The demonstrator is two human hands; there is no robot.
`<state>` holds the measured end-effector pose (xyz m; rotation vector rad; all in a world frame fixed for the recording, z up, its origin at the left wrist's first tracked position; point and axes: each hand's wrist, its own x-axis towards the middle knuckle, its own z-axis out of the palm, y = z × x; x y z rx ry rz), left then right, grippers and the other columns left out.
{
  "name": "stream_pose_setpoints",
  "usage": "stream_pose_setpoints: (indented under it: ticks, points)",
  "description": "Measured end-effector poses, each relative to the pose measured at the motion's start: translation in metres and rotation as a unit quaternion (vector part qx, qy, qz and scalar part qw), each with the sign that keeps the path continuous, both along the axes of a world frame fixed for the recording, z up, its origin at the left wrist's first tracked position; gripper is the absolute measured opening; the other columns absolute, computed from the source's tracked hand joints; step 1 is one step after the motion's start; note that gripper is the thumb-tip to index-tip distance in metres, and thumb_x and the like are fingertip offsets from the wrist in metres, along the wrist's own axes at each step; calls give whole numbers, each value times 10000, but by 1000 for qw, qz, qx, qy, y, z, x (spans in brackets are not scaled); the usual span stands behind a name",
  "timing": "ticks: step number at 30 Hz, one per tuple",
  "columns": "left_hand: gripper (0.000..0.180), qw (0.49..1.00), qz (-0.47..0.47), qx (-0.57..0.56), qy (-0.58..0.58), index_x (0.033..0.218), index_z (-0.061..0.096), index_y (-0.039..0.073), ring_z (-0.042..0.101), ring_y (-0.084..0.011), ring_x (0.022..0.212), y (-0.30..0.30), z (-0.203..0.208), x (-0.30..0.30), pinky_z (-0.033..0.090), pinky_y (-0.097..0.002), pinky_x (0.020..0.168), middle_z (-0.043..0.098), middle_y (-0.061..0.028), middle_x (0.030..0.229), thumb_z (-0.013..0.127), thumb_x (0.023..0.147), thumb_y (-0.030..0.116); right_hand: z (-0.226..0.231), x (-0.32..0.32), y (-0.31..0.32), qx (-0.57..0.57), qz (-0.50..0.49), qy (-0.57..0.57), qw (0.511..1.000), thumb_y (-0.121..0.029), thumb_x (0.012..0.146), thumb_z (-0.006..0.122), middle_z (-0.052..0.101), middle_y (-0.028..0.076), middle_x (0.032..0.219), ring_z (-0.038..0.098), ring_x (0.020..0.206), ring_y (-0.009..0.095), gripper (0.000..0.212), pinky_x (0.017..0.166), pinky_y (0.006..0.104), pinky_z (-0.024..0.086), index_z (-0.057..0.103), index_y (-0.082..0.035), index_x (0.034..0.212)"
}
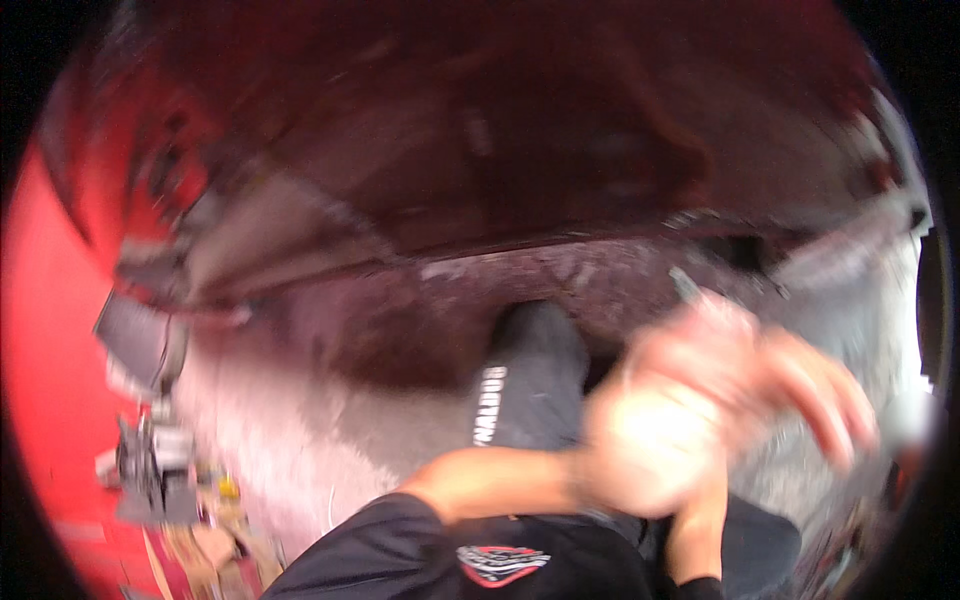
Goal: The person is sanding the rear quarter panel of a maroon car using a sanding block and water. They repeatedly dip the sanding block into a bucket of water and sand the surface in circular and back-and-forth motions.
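Observation:
My left hand [655, 440] is strongly blurred and glaring bright, and my left forearm reaches across from the lower left. It overlaps my right hand [715, 340], whose forearm rises from the lower edge. Several fingers spread out toward the right, but the smear hides which hand they belong to. A small dark greenish tip [685, 285] pokes out above the hands; its kind and whether a hand grips it cannot be made out. Both hands are in front of my dark-trousered knee [545, 370] and apart from the large dark red panel [480, 130] above.
The panel's lower edge spans the view ahead, above a worn grey floor [280, 430]. At the left is a bright red surface [50, 350], with a dark grey boxy item [145, 340], jumbled grey parts [160, 465] and cardboard-coloured pieces [205, 550] beside it.

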<state>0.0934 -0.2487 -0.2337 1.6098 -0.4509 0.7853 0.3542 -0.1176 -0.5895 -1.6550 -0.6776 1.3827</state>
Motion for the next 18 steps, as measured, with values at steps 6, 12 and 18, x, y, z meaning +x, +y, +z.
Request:
stream_pose_setpoints:
  ticks: [6,12,18]
  points:
    - [354,995,-40,13,-94,1238,669,-1,686,-293,1034,7,13,35,534,-430,925,699,-150,1077,645,1062,305,5,-33,6,161,36,-560,812,-326,1146,482,608,176,1557,570,1429,395,496,1162,456,468,554,-80,1571]
    - [340,993,-43,0,-106,1231,671,-5,690,-298,1042,-2,4,28,537,-427,918,700,-156,1086,648,1064,291,-20,-2,-17,174,39,-582,794,-339,1142,503,590,173,1579,553,1451,391,509,1170,469,444,537,-86,1582]
    - [326,995,-32,-4,-98,1223,672,-8,693,-303,1050,8,2,22,540,-425,912,701,-162,1095,652,1065,277,-12,-13,-5,223,70,-583,778,-352,1154,470,536,174,1627,515,1477,404,525,1178,482,438,482,-122,1626]
